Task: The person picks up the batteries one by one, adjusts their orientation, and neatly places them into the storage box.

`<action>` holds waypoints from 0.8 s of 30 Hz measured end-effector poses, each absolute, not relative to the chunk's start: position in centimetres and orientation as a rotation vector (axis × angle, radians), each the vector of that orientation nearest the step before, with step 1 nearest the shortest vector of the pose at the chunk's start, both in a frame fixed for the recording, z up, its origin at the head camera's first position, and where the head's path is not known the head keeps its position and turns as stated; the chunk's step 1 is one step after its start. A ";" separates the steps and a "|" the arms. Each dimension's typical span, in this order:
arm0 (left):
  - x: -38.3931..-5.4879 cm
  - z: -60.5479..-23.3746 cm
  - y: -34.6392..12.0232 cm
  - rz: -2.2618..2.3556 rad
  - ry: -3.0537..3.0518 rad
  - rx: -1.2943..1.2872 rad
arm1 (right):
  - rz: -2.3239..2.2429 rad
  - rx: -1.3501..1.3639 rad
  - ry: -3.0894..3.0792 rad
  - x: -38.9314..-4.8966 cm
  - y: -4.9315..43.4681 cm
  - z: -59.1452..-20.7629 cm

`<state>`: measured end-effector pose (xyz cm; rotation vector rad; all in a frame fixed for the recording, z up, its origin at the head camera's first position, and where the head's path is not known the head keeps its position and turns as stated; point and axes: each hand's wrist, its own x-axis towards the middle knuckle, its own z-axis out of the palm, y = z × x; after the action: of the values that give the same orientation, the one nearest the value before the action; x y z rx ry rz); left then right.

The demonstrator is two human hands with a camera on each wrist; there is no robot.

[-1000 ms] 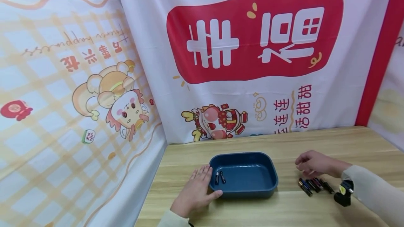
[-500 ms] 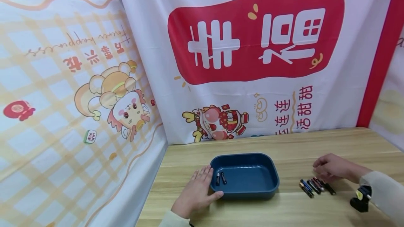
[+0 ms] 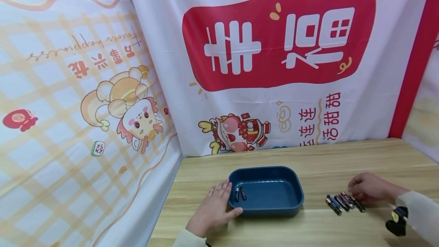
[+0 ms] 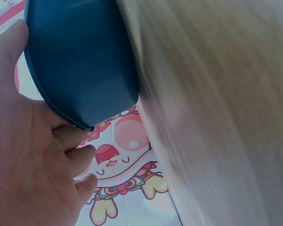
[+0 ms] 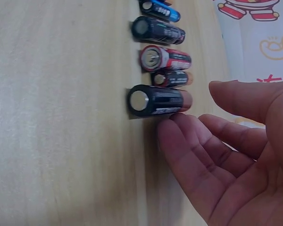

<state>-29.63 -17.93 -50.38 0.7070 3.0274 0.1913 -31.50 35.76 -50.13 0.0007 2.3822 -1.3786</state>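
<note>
A dark blue rectangular tray (image 3: 274, 211) sits on the table, with two small batteries (image 3: 243, 193) lying at its left end. My left hand (image 3: 213, 209) rests along the tray's left side, its fingers extended and thumb at the front left corner. On the right, several batteries lie side by side in a row. My right hand (image 3: 370, 188) is beside the row's right end. In the right wrist view, the end black and copper battery (image 5: 158, 101) has my fingertips (image 5: 171, 132) right at its side, while the thumb stands apart from it. Nothing is in that hand's grasp.
The wooden table (image 3: 308, 231) runs back to a hanging white cloth with a red patch (image 3: 267, 48). Another printed cloth (image 3: 68, 132) hangs at the left edge. Among the row are a red and silver battery (image 5: 177, 59) and a blue one (image 5: 161, 10).
My right hand has moved right and slightly down, from above the battery row to its right end. The left hand, the tray and the batteries stay where they were.
</note>
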 end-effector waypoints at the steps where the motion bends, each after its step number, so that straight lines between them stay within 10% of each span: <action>1: -29.6 -50.4 -17.9 0.190 3.028 0.709 | -1.382 0.000 2.380 -31.5 35.8 -50.2; 24: -29.6 -50.5 -18.0 0.181 3.038 0.721 | -1.184 -0.034 2.525 -31.7 35.5 -50.6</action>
<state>-29.57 -17.97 -50.45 0.7215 3.0382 0.1814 -31.70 35.47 -50.57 -0.0342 2.5255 -1.1840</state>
